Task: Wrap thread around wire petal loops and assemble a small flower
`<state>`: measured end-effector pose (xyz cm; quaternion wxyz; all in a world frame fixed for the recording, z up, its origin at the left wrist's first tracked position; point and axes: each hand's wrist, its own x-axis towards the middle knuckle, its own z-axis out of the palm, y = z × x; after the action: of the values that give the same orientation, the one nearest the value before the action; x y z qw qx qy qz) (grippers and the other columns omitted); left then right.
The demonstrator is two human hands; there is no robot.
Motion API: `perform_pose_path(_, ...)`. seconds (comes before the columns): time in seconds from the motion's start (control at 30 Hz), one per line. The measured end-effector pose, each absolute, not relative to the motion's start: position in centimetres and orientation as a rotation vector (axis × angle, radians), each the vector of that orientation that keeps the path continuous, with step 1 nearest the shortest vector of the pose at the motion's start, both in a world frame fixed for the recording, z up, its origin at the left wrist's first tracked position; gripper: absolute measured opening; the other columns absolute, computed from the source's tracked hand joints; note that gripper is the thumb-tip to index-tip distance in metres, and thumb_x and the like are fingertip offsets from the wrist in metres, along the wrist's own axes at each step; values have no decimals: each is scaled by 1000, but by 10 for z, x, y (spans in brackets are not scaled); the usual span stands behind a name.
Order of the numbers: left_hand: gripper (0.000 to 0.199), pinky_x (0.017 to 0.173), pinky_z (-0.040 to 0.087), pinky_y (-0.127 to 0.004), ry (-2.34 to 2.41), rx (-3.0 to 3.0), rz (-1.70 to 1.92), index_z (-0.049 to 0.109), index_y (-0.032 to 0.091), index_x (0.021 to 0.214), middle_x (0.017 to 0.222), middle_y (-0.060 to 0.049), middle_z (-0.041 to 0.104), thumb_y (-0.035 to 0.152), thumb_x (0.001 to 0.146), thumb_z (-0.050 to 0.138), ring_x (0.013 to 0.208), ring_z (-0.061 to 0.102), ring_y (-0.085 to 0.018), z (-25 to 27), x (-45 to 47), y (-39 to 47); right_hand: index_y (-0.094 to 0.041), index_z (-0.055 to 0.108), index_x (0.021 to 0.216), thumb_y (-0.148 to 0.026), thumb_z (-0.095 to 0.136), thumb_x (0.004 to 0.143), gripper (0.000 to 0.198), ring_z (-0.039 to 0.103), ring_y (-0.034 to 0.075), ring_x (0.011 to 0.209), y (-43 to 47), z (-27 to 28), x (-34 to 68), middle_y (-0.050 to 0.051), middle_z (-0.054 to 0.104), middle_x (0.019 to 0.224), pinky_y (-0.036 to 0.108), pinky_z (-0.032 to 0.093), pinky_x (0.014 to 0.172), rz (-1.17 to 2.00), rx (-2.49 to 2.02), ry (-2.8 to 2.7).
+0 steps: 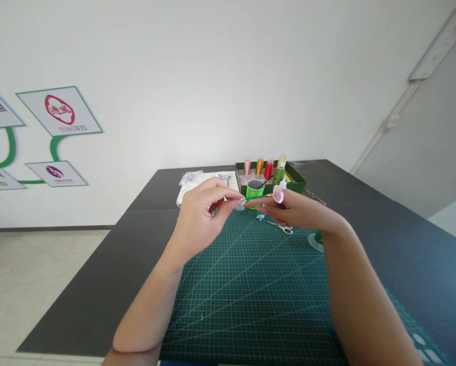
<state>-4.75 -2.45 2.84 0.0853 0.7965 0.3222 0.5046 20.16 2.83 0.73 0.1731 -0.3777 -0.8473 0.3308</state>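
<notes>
The left hand (207, 214) pinches a thin green stem (261, 197) between thumb and index finger; this grip is pressed together. A pale pink, ruffled flower (277, 194) is at the stem's opposite end, in front of the right hand (302, 208). The right grip's closure cannot be determined. Both hands are above a green gridded cutting mat (250, 295), which extends from the near edge of the dark grey tabletop (105, 284). White-handled scissors (284, 229) lie toward the mat's far edge. A dark green open box (297, 187) stands near the tabletop's far edge.
</notes>
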Motion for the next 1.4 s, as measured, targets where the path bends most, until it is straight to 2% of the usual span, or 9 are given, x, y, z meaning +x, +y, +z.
perform_pose_path(0.27,12,59,46,-25,1048,2406,1580,77,19,94,86,-3,71,17,97,66,68,59,-11,26,-50,-21,-20,72,136,-36,52,103,42,48,11,50,20,14,197,-3,55,58,23,35,51,1009,-1018,-2475)
perform_pose_path(0.43,13,65,49,-26,1131,2456,1628,77,20,93,86,-3,70,17,97,65,75,63,-13,24,-51,-18,-19,73,134,-37,52,104,41,46,10,49,14,16,196,-4,48,55,22,33,48,1033,-968,-2544)
perform_pose_path(0.57,14,65,50,-27,1162,2484,1659,76,21,92,86,-2,70,17,98,64,74,63,-13,21,-51,-16,-20,72,135,-37,50,105,41,34,9,45,5,21,194,-6,41,54,23,24,44,1030,-935,-2603)
perform_pose_path(0.67,13,65,50,-27,1160,2498,1673,76,21,92,86,-2,70,18,98,64,73,63,-13,20,-51,-15,-21,74,133,-37,51,104,39,29,9,46,-3,24,192,-5,44,55,24,22,45,974,-922,-2635)
perform_pose_path(0.9,12,66,49,-26,1160,2507,1646,76,20,92,85,-1,69,16,97,65,75,63,-13,20,-50,-15,-21,75,132,-30,51,104,38,40,10,49,-17,32,187,-1,64,64,24,30,50,872,-891,-2699)
perform_pose_path(1.23,15,64,48,-26,1207,2520,1670,76,21,92,84,-1,69,19,99,63,71,61,-13,18,-50,-14,-19,75,130,-25,52,103,37,46,11,47,-30,42,181,0,66,60,24,34,53,840,-889,-2755)
perform_pose_path(1.4,16,64,48,-26,1254,2533,1662,76,21,91,85,-1,69,16,98,62,72,61,-13,17,-50,-13,-20,78,126,-21,54,101,34,55,12,52,-36,44,181,3,75,71,24,39,55,842,-877,-2776)
